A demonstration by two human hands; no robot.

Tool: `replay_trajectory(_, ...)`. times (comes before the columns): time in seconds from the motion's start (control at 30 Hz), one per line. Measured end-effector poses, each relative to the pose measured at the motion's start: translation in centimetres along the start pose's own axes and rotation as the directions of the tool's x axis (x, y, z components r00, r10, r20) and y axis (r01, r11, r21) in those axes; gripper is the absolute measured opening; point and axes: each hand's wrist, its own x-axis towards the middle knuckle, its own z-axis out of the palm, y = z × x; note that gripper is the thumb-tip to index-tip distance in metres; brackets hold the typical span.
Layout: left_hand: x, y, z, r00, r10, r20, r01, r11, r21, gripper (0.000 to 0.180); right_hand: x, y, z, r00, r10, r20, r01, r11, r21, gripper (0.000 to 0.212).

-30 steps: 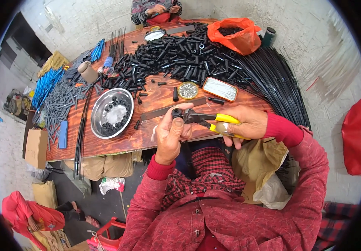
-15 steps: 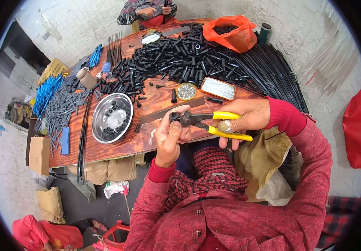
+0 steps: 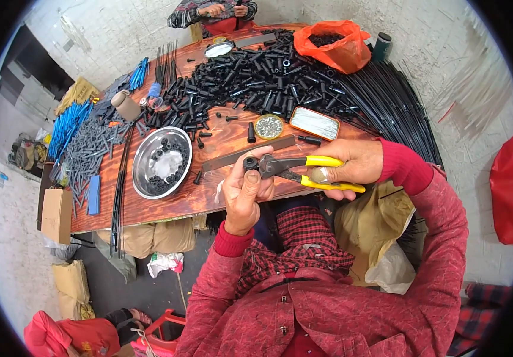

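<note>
Both hands (image 3: 246, 191) (image 3: 351, 166) raised, fingers curled

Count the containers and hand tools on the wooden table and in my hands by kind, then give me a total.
Yellow-handled pliers: 1
Steel bowl: 1
Round tin: 1
Rectangular tin: 1
Orange plastic bag: 1
Flat metal strip: 1
Total: 6

A long reddish-brown wooden bench (image 3: 167, 205) with bold grain stood on a pale grey speckled concrete floor (image 3: 482, 77) in even daylight. Tan sacks (image 3: 155, 238) were tucked beneath its near edge, a brown cardboard box (image 3: 56, 215) sat at its left end, and a dark doorway (image 3: 36, 74) opened beyond.
</note>
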Motion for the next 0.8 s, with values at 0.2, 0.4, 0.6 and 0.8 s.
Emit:
replay_trajectory(0.2,-0.2,0.2,-0.5,0.999,-0.003,0.054,0.008,0.997,-0.081,0.056,0.8,0.8,0.8,0.993,-0.118,-0.012,0.119,0.991,0.055,0.041)
replay_trajectory(0.4,-0.4,0.4,-0.7,1.000,0.012,0.023,-0.010,0.998,-0.059,0.057,1.8,1.8,1.0,0.989,-0.149,-0.002,0.148,0.986,0.072,0.038)
replay_trajectory(0.6,-0.3,0.3,-0.7,1.000,0.014,0.018,-0.013,0.997,-0.075,0.061,2.3,2.3,1.5,0.986,-0.167,-0.003,0.166,0.983,0.082,0.040)
replay_trajectory(0.8,-0.5,0.5,-1.1,0.999,0.024,0.022,-0.022,0.997,-0.076,0.059,2.8,2.6,2.0,0.980,-0.193,-0.048,0.196,0.979,0.055,0.040)
